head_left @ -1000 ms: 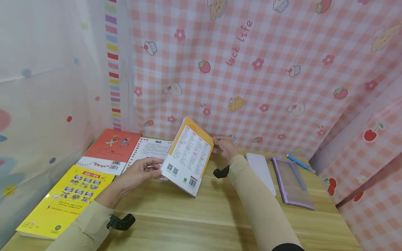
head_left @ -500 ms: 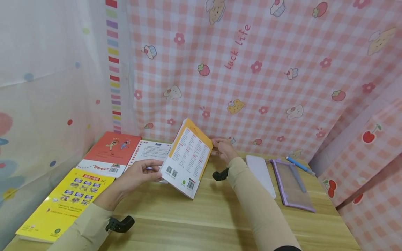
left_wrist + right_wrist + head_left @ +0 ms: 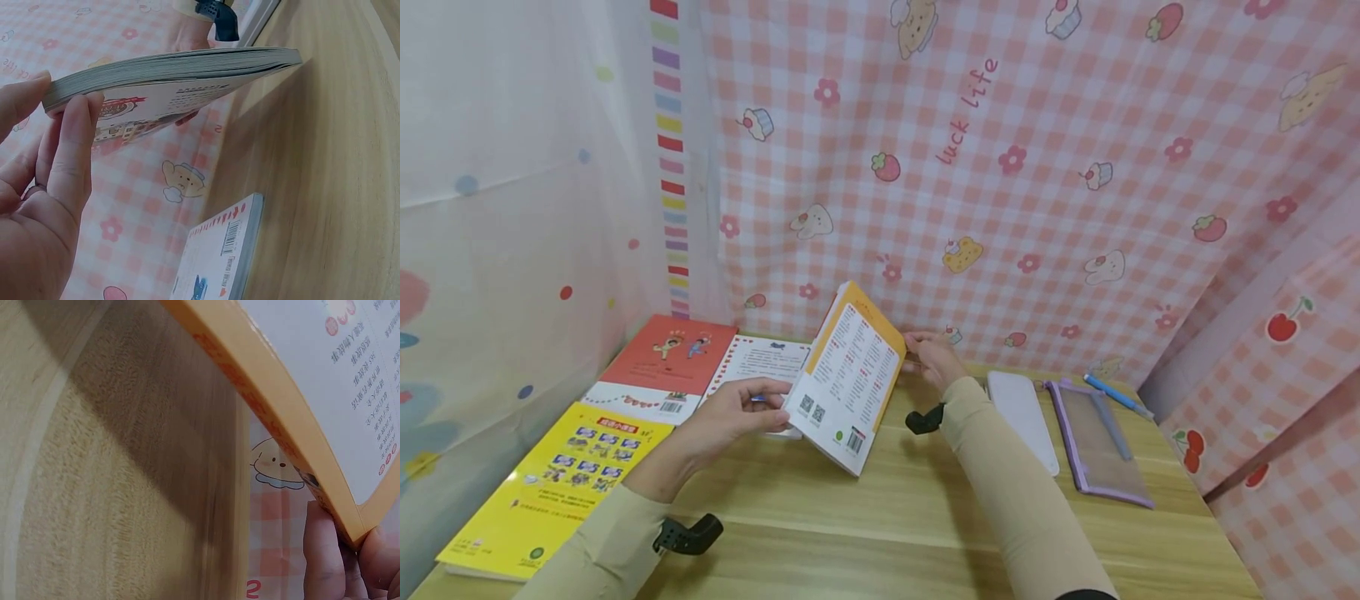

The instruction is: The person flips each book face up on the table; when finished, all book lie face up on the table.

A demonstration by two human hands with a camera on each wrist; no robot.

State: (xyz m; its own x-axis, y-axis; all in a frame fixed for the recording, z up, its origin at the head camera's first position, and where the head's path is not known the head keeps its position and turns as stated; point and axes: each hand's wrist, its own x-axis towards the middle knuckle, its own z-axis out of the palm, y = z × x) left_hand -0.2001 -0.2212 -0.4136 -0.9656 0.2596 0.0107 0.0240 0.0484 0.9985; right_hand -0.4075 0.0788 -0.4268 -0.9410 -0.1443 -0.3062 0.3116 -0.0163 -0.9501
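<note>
A book with a white and orange back cover is tilted up over the desk, its lower corner at or near the wood. My left hand pinches its left edge between thumb and fingers; in the left wrist view the fingers lie under the page block. At the upper right corner my right hand grips the orange spine side, and the right wrist view shows thumb and fingers around that corner of the book. Behind the left hand lies a white book with a red heart border, partly hidden.
On the left lie a red and white book and a yellow book. To the right are a flat white case, a purple-edged mesh pouch and a blue pen. A pink checked curtain hangs behind the desk.
The book and both hands keep nearly the same place. The head view has tipped slightly, so the scene sits a little lower than one second ago.
</note>
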